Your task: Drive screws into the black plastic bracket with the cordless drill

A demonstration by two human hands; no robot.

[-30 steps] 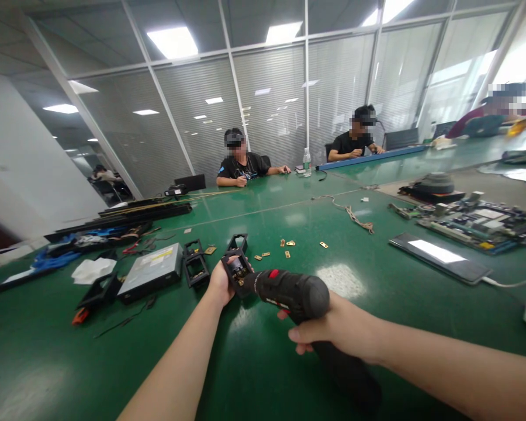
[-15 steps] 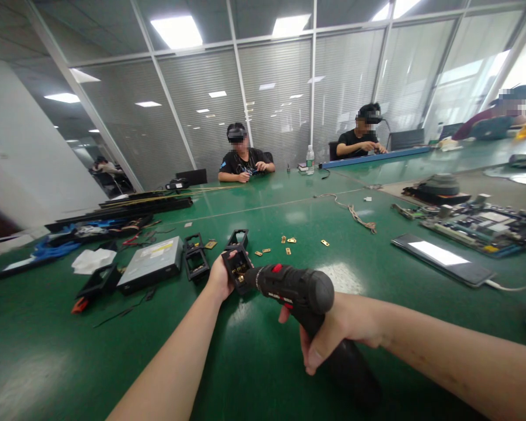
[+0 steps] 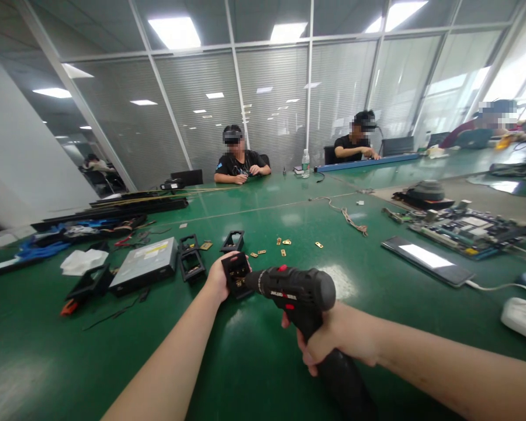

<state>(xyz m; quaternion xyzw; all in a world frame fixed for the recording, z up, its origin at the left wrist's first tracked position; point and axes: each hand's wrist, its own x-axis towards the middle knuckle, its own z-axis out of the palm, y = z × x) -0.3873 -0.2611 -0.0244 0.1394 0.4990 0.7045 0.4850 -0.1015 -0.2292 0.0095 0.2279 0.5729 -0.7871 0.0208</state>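
My left hand [image 3: 219, 278] grips a black plastic frame [image 3: 235, 266] by its left side and tilts it toward me. Brass-coloured pieces [image 3: 240, 282] show inside that frame. Wrapped around the handle of a black and red cordless drill [image 3: 296, 286] is my right hand [image 3: 322, 345]. The drill's chuck points left into the frame's lower part; its tip is hidden there. Small brass plates [image 3: 283, 252] lie scattered just beyond. Other black frames [image 3: 191, 266] stand left of my left hand, and one more black frame [image 3: 233, 241] sits right behind it.
A silver disc drive [image 3: 145, 266] lies to the left, near a crumpled white tissue [image 3: 84, 261]. On the right are a phone with a lit screen [image 3: 427, 260], circuit boards [image 3: 469, 228] and a white power strip [image 3: 523, 318]. Two people [image 3: 241, 164] sit across the green table [image 3: 263, 362].
The view has turned slightly to the right, so the table's things sit further left. The drill stays against the held frame, its handle a little more upright.
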